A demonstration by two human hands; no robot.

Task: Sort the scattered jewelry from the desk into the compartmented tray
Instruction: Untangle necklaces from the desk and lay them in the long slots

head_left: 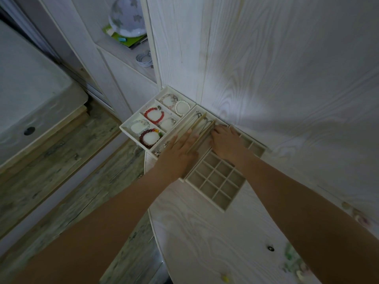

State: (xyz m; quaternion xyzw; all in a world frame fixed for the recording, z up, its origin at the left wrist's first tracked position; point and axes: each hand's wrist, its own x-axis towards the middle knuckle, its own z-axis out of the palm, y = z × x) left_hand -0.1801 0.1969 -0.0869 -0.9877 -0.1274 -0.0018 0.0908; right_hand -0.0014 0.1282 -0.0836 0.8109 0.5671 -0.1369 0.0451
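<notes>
Three cream trays sit at the desk's far corner. The bracelet tray (pixel 125 128) holds a red bead bracelet (pixel 154 115), a dark red bracelet (pixel 149 138), a pearl bracelet (pixel 182 107) and other pale ones. The middle tray with long slots (pixel 198 109) holds thin necklaces (pixel 207 125). My left hand (pixel 180 149) lies flat over its slots, fingers spread. My right hand (pixel 226 140) rests palm down at the slot's right side, fingertips at a chain; whether it pinches the chain is hidden. A grid tray (pixel 215 181) lies nearer me with nothing visible in its cells.
A small dark item (pixel 270 248) and a yellow bit (pixel 225 278) lie on the near desk (pixel 205 232), with blurred pale and green pieces (pixel 293 261) at the right edge. The wall panel rises right behind the trays. Floor and a bed are on the left.
</notes>
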